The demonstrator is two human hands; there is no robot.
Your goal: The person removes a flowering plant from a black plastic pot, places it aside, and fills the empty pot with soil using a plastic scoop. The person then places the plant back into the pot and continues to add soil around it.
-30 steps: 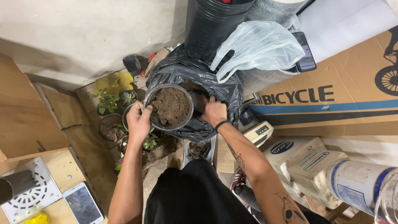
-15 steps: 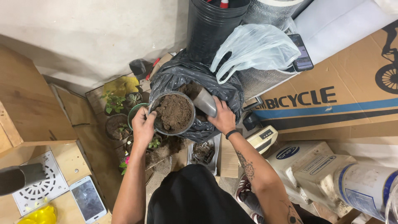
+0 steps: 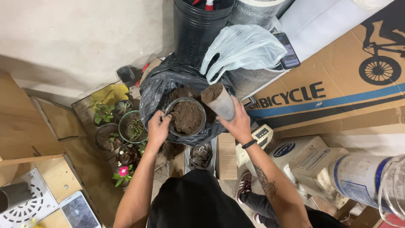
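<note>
My left hand (image 3: 158,128) grips the rim of a round pot (image 3: 185,116) filled with brown soil, held over an open black plastic bag of soil (image 3: 154,90). My right hand (image 3: 237,123) holds a pale cup (image 3: 219,100) full of soil, tilted, just to the right of the pot and above the bag. A black band sits on my right wrist.
Small potted plants (image 3: 134,128) and a pink flower (image 3: 122,171) stand left of the bag. Behind it are a tall black bin (image 3: 198,29), a clear plastic bag (image 3: 242,46) and a phone (image 3: 289,50). A large cardboard box (image 3: 337,84) lies right; another phone (image 3: 78,210) lower left.
My right hand went into the bag and has come up with the cup filled with soil, raised beside the pot. My left hand stays on the pot's rim.
</note>
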